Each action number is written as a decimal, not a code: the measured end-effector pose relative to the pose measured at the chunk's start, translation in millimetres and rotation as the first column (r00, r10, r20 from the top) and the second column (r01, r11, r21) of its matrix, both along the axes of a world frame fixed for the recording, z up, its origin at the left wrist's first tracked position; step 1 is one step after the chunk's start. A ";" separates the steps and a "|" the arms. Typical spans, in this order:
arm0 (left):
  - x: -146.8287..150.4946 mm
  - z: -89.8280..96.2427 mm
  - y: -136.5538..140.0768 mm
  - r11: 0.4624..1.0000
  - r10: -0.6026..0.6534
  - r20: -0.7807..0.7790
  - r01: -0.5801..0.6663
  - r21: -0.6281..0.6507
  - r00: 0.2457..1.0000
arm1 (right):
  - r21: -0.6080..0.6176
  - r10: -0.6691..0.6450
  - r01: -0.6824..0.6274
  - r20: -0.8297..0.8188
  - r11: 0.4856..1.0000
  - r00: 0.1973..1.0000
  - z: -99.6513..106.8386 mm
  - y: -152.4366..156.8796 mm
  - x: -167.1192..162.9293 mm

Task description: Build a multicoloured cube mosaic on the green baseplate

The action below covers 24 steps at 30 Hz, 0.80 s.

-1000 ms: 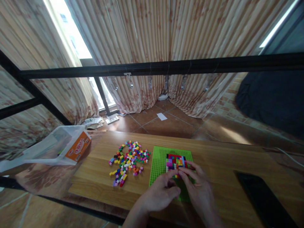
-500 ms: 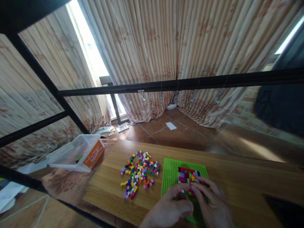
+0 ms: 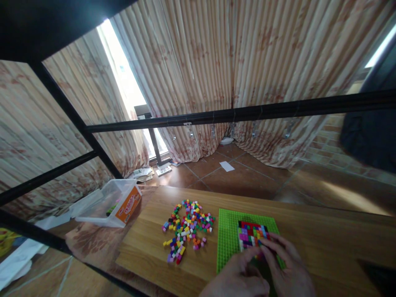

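Note:
A green studded baseplate lies on the wooden table, carrying a block of multicoloured toy bricks built close together. At the near edge of that block is my left hand, its index finger stretched to the bricks and the others curled in. My right hand comes from the right, fingers bent together over the bricks, its fingertips meeting my left index fingertip. Anything pinched between the fingertips is too small or hidden to make out. The hands cover the near part of the baseplate.
Loose toy bricks are spread on the wooden table left of the baseplate. A clear plastic box with an orange label stands beyond the table's left end. A black metal rail crosses ahead, before the curtains.
The view has shifted slightly, so everything sits a little further right and lower. Both hands stay at the brick block, and my left hand has drawn slightly nearer, uncovering more of its bricks.

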<state>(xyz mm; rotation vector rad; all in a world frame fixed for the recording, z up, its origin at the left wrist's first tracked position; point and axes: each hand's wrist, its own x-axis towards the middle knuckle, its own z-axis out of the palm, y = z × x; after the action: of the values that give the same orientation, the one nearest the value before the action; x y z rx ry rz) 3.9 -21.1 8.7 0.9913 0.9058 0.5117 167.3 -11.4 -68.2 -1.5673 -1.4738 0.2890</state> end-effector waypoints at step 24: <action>-1.3 -0.8 -2.5 0.984 0.016 0.006 -0.017 0.179 1.000 | -0.079 0.005 -0.030 -0.304 0.996 0.953 39.5 -2.3 -4.7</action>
<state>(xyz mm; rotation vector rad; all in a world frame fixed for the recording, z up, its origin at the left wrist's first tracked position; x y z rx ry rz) 2.6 -23.5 8.0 1.1460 0.8754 0.6178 162.6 -13.7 -28.7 -1.4982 -1.2484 0.5814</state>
